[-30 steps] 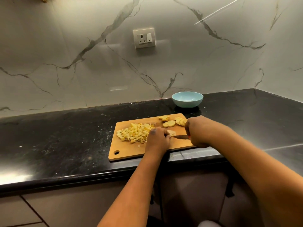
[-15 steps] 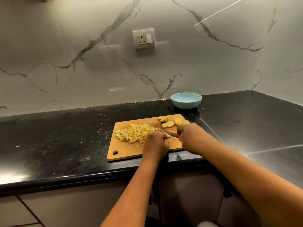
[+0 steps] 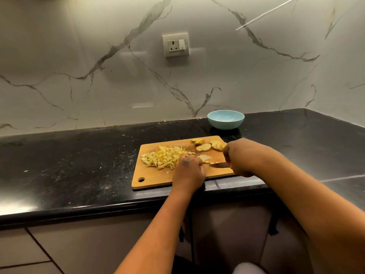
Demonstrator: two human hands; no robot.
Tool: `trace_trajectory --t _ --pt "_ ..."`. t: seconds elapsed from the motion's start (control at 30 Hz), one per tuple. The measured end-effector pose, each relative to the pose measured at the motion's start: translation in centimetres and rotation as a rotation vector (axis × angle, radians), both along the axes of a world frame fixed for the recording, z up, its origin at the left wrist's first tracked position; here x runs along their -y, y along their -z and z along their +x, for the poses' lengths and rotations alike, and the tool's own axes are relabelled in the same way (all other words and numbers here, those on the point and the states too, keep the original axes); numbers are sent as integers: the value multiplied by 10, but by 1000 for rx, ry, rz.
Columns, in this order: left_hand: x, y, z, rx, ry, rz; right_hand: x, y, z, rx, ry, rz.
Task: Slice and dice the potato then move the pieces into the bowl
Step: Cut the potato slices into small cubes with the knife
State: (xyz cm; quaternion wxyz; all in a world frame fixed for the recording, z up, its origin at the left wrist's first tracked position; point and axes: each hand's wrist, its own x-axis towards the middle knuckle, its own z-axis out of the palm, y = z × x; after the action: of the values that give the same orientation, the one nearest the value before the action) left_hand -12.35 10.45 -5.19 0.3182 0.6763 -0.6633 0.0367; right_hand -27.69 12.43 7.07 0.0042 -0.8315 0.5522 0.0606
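A wooden cutting board [image 3: 154,177] lies near the counter's front edge. A heap of diced potato [image 3: 165,158] covers its left half, and several round potato slices [image 3: 205,146] lie at its far right corner. My left hand [image 3: 189,171] pins a stack of slices [image 3: 204,158] at the board's middle. My right hand [image 3: 240,157] grips a knife [image 3: 219,165] with a red handle, the blade lying low beside the left fingers. The light blue bowl [image 3: 225,119] stands behind the board, with nothing in it.
The black stone counter [image 3: 79,165] runs left and right, with a marble wall and a socket [image 3: 175,44] behind. The counter's front edge lies just under the board. Cabinet fronts are below.
The right hand with the knife drew left and tipped the blade up, then returned right with the blade down by the held slices. The left hand stayed on the slices.
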Motion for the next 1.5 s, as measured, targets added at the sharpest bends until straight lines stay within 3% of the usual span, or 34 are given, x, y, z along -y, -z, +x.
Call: trace_trajectory --t 0.3,0.43,0.57,1.1,1.2,1.4,1.5 --pt "0 1 0 42 -2 -70 35 30 -2 426 42 -145" --pt "20 -13 -5 88 87 71 50 39 -15 541 78 -237" --pt "40 -22 -19 139 191 276 60 57 -24 570 98 -251" --pt "54 -36 25 426 103 353 67 73 -22 589 -72 -293" --pt "50 -37 40 380 87 290 69 74 -21 578 -87 -300" --pt "41 -45 57 59 64 97 70 76 -18 654 -100 -274" --pt "42 -49 56 59 29 166 70 77 -18 681 -90 -256"
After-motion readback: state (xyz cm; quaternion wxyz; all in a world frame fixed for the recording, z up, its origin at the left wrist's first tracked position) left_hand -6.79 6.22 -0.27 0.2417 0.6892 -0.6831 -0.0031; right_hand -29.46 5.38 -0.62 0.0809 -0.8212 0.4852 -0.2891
